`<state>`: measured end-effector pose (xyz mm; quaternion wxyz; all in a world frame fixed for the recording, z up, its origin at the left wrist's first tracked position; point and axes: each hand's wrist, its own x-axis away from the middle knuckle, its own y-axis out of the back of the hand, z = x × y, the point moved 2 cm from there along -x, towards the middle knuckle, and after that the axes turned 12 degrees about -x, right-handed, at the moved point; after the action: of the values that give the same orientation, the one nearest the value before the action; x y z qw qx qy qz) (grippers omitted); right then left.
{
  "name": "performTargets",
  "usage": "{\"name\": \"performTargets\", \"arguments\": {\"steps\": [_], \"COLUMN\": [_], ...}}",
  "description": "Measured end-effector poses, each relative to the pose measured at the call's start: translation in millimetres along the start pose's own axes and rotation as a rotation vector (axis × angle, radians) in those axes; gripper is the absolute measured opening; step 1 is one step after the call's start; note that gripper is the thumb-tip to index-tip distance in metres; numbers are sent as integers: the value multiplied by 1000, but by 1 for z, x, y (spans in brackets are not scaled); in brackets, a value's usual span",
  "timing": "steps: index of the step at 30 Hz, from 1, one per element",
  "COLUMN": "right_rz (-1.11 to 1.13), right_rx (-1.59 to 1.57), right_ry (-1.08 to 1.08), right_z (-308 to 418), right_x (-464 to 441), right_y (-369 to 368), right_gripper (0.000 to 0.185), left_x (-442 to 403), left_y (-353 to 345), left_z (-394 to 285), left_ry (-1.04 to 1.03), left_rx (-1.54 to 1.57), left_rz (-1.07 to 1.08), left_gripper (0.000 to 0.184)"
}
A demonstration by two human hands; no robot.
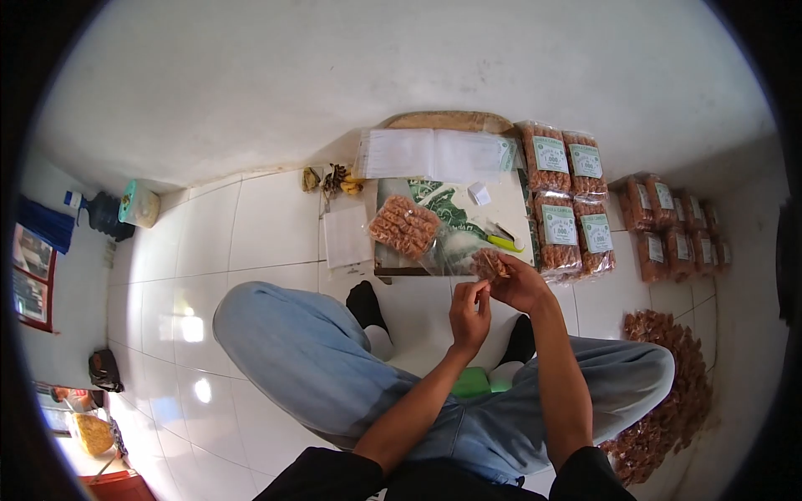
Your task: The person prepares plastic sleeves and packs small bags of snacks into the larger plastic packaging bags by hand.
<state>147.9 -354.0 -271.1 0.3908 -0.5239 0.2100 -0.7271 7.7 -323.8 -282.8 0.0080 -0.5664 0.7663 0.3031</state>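
Note:
My right hand is closed around a small clear packet of brown snacks at the table's near edge. Just below it, my left hand has its fingers pinched together close to the packet's lower edge; what lies between the fingertips is too small to tell. A larger clear plastic bag filled with similar brown packets lies on the low table, left of my hands. Its loose end spreads toward the small packet. A yellow-green cutter lies right behind my right hand.
A white box and clear plastic sleeves with white sheets lie farther back. Labelled snack bags stand stacked on the right, with more bags by the wall. Loose packets are heaped on the floor. Bananas lie at the left.

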Motion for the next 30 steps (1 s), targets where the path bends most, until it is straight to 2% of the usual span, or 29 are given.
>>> {"name": "performTargets", "arguments": {"steps": [2, 5, 11, 18, 21, 23, 30], "right_rz": [158, 235, 307, 318, 317, 339, 296], "right_rx": [-86, 4, 20, 129, 194, 283, 378], "right_ry": [-56, -31, -34, -101, -83, 30, -21], "right_z": [-6, -13, -15, -18, -20, -21, -12], "right_x": [-3, -13, -23, -40, -43, -44, -58], "right_y": [1, 5, -4, -2, -6, -10, 5], "right_gripper": [43, 46, 50, 53, 55, 58, 60], "left_x": [1, 4, 7, 7, 6, 6, 0], "left_y": [-1, 2, 7, 6, 9, 10, 17], "left_z": [5, 9, 6, 2, 3, 6, -7], "left_ry": [-9, -61, -20, -100, -85, -129, -151], "left_rx": [23, -54, -22, 16, 11, -32, -82], "left_rz": [-24, -36, 14, -13, 4, 30, 41], "left_gripper": [9, 8, 11, 8, 8, 9, 12]}}
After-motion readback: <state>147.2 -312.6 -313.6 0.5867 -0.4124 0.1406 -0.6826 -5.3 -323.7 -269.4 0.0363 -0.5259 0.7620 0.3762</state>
